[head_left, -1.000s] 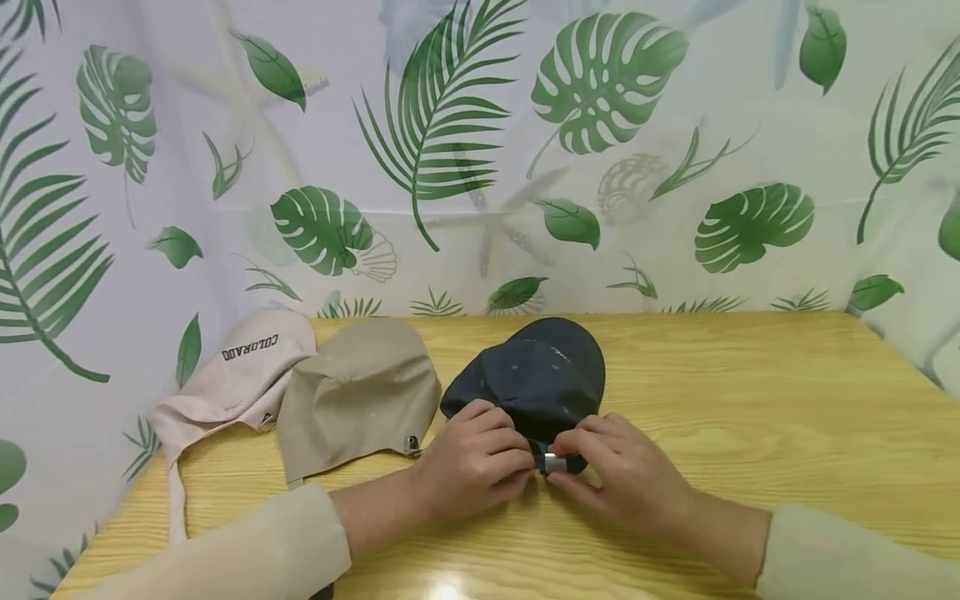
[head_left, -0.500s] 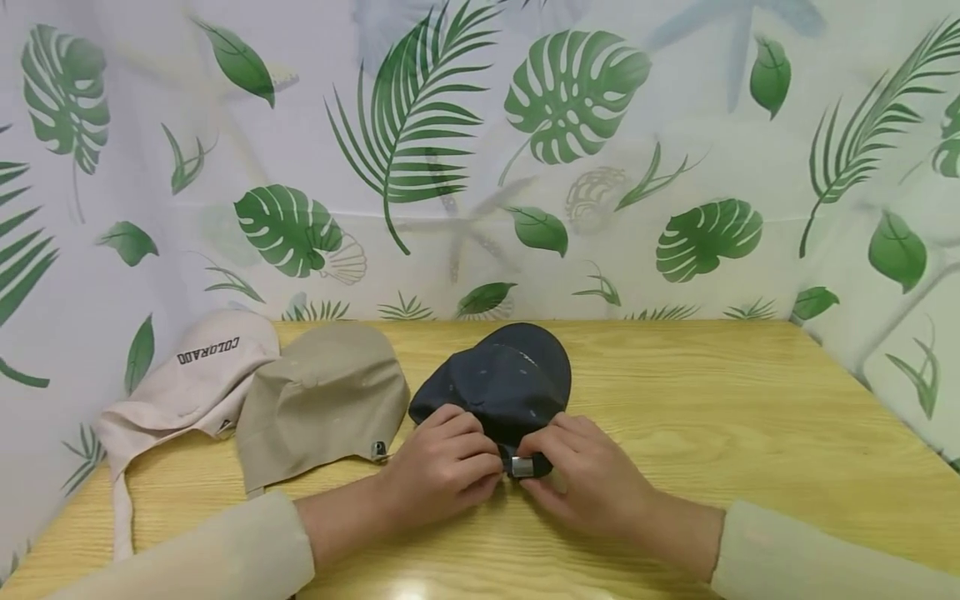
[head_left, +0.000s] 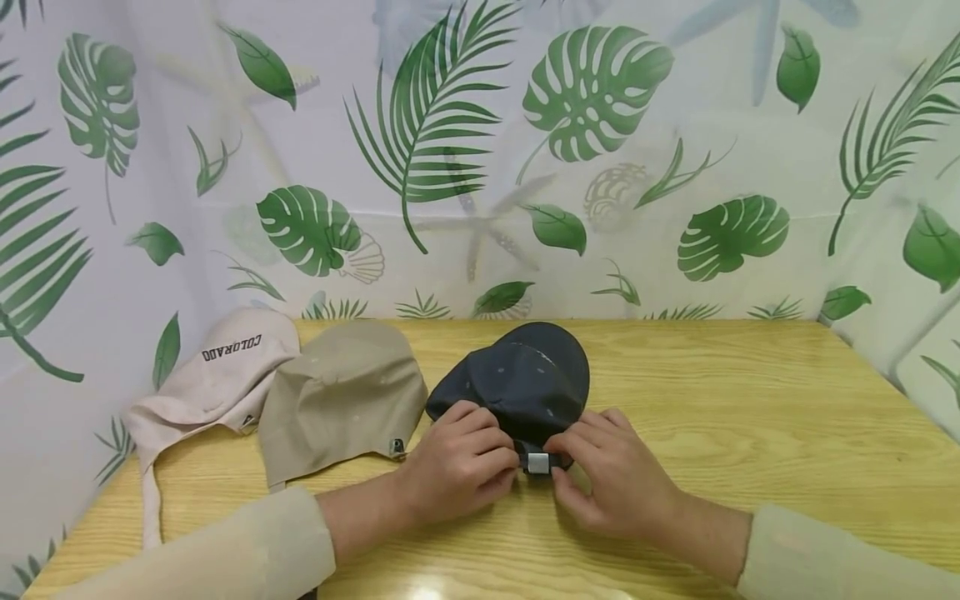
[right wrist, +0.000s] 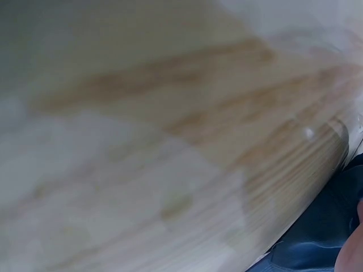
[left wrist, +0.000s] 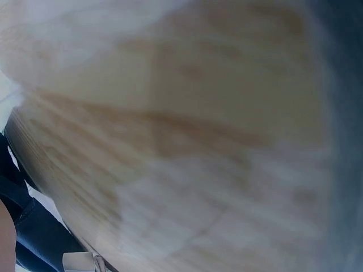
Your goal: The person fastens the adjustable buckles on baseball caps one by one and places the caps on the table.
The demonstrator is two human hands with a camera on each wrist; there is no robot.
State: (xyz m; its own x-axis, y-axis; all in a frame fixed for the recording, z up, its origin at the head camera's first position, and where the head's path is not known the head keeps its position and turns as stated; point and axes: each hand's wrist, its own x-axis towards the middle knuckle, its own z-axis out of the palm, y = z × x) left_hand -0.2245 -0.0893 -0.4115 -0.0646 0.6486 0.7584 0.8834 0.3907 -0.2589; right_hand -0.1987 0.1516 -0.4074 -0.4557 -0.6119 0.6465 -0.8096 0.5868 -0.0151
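The navy cap (head_left: 517, 379) lies on the tabletop (head_left: 750, 417), its near strap (head_left: 522, 458) running left to right through a silver buckle (head_left: 537, 463). The left grip (head_left: 461, 458) pinches the strap just left of the buckle, the right grip (head_left: 618, 475) just right, about equally near. Fingers (head_left: 497, 442) hide the strap's ends; wrist views are mostly blurred.

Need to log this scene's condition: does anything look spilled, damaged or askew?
Nothing looks spilled or damaged. What stands out mildly, at the left, is the strap of the pale COLORADO cap: it trails across the table toward the person, so it looks unfastened. The navy cap shows nothing odd.
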